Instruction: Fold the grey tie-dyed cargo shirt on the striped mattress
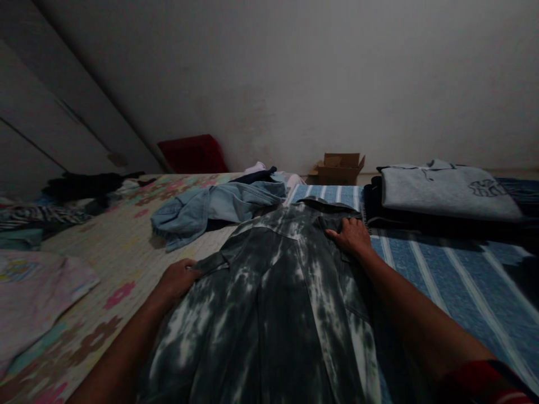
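A dark grey and white tie-dye jacket (278,292) lies spread out in front of me, its collar at the far end and its lower part running out of view at the bottom. At its left edge, my left hand (180,279) is closed on a folded-over sleeve end. My right hand (352,237) grips the cloth at the far right, close to the collar, fingers curled over it. The jacket partly covers a blue striped cloth (421,269) and a floral bedspread (138,247).
Just beyond the jacket, a crumpled light-blue denim garment (223,205) rests on other clothes. A folded grey top (446,193) tops a dark pile at right. A pink garment (37,292) and dark clothes (84,186) lie left. Behind stand an open cardboard box (339,168) and a red object (193,154).
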{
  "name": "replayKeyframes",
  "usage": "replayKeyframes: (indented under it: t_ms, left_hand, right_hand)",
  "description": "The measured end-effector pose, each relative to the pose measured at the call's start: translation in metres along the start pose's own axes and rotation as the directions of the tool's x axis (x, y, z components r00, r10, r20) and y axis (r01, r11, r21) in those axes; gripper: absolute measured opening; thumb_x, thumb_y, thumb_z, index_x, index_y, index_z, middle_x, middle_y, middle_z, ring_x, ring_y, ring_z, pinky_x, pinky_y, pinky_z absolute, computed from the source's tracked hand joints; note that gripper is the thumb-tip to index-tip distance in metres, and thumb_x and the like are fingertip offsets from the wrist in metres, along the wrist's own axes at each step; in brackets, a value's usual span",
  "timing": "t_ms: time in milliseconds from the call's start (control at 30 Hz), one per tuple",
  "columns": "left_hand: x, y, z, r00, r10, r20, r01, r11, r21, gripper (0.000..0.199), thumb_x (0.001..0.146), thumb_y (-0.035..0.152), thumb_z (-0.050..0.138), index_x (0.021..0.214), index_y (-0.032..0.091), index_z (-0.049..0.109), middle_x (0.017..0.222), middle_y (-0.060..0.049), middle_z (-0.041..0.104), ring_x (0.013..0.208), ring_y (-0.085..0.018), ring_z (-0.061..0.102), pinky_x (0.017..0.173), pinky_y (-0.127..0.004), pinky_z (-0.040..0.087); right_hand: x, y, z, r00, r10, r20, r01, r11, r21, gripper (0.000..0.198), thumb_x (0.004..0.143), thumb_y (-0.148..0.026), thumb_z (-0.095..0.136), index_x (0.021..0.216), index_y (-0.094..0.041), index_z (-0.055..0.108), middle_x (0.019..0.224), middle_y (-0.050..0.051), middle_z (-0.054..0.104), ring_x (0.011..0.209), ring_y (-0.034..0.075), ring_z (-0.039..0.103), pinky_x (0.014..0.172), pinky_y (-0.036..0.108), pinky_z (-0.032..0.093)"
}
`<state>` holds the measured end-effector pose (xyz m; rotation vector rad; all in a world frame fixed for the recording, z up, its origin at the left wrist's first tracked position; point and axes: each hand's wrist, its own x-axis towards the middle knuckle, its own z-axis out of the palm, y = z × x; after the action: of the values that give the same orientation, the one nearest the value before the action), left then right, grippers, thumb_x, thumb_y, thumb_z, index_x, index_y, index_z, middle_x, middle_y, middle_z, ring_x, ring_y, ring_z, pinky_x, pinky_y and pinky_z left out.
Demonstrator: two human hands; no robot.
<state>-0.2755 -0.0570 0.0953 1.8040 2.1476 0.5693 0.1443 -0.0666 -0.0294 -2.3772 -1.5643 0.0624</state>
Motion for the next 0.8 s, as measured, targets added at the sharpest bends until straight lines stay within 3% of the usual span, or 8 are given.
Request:
replayKeyframes:
  t_ms: [100,200,267,333,433,600,800]
  left_hand:
    - [0.001,0.007,-0.004,0.981,0.082,0.177,-0.142,0.922,0.359,0.012,0.074,0.019,0.054,0.084,0.017,0.061,0.068,0.001,0.063,0.076,-0.021,0.061,0.065,-0.023,0.04]
    - [-0.016,0.026,0.0,0.963,0.2,0.181,-0.27,0.745,0.61,0.023,0.08,0.016,0.045,0.099,0.016,0.059,0.098,-0.009,0.065,0.093,-0.026,0.058,0.072,-0.029,0.041]
    - [-0.029,0.04,0.007,0.882,0.388,0.267,-0.467,0.649,0.601,0.031,0.083,0.014,0.04,0.108,0.018,0.058,0.112,-0.01,0.062,0.106,-0.027,0.054,0.083,-0.033,0.04]
    - [-0.036,0.051,0.014,0.809,0.471,0.351,-0.587,0.617,0.524,0.039,0.082,0.01,0.04,0.116,0.02,0.055,0.122,-0.01,0.059,0.112,-0.026,0.052,0.09,-0.034,0.038]
    - [-0.038,0.057,0.021,0.781,0.479,0.401,-0.623,0.631,0.462,0.042,0.081,0.01,0.042,0.119,0.021,0.055,0.123,-0.008,0.06,0.112,-0.026,0.054,0.093,-0.036,0.037]
    - [-0.033,0.047,0.033,0.809,0.373,0.455,-0.558,0.732,0.392,0.038,0.079,0.016,0.045,0.113,0.025,0.059,0.12,-0.008,0.062,0.106,-0.027,0.06,0.086,-0.035,0.042]
    - [-0.033,0.033,0.034,0.883,0.36,0.301,-0.449,0.835,0.317,0.033,0.083,0.028,0.043,0.11,0.019,0.06,0.119,-0.013,0.062,0.11,-0.028,0.058,0.093,-0.035,0.041]
  right_hand:
    - [0.0,0.0,0.0,1.0,-0.004,0.001,0.004,1.0,0.003,0.072,0.081,-0.07,0.042,0.115,-0.009,0.056,0.117,0.021,0.055,0.111,0.032,0.047,0.092,0.04,0.032]
    - [0.0,-0.001,0.0,1.0,0.001,-0.004,-0.001,1.0,0.002,0.071,0.081,-0.07,0.042,0.114,-0.009,0.057,0.115,0.02,0.056,0.11,0.033,0.048,0.092,0.04,0.032]
    - [-0.001,-0.002,-0.001,1.0,0.003,-0.01,-0.003,1.0,0.006,0.069,0.081,-0.069,0.043,0.112,-0.009,0.057,0.114,0.02,0.056,0.109,0.033,0.048,0.092,0.04,0.033]
    - [-0.001,-0.002,-0.001,1.0,0.0,-0.016,0.0,1.0,0.013,0.068,0.081,-0.069,0.043,0.112,-0.01,0.058,0.114,0.02,0.056,0.11,0.033,0.048,0.091,0.04,0.033]
    - [-0.001,-0.002,-0.002,1.0,-0.003,-0.016,0.003,1.0,0.027,0.068,0.082,-0.069,0.044,0.112,-0.01,0.058,0.115,0.02,0.056,0.11,0.033,0.048,0.091,0.04,0.033]
    - [-0.001,-0.002,-0.001,1.0,-0.004,-0.026,0.004,0.999,0.035,0.067,0.081,-0.068,0.045,0.11,-0.01,0.058,0.114,0.02,0.056,0.11,0.033,0.048,0.091,0.04,0.033]
    - [0.0,-0.001,0.003,0.999,0.0,-0.048,0.002,0.999,0.047,0.066,0.081,-0.069,0.046,0.109,-0.01,0.058,0.113,0.019,0.056,0.11,0.033,0.047,0.092,0.04,0.032]
